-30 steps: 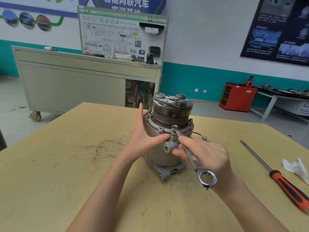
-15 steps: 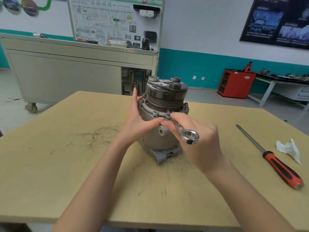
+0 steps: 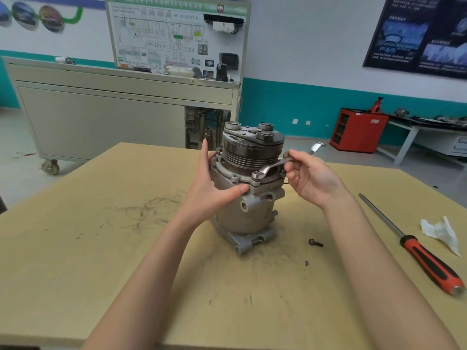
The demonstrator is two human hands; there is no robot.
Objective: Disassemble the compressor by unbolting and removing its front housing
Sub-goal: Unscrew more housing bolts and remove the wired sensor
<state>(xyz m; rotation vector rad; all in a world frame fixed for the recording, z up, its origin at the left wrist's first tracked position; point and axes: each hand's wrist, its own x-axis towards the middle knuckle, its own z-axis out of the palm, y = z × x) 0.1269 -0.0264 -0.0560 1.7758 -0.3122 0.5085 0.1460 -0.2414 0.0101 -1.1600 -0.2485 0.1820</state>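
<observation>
compressor (image 3: 246,198) upright mid-frame | my left hand (image 3: 214,188) braces it, fingers straight | my right hand (image 3: 310,178) pinches wrench (image 3: 274,165), ring over rim bolt (image 3: 255,182) | loose bolt (image 3: 316,243) lies lower right; housing (image 3: 228,170) still on, I'd say early

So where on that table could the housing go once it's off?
Best is the wide bare tabletop left of the compressor, only scuffed. The near strip between the left forearm and right forearm is bare too. The right side is crowded: loose bolt, screwdriver, crumpled tissue.
</observation>
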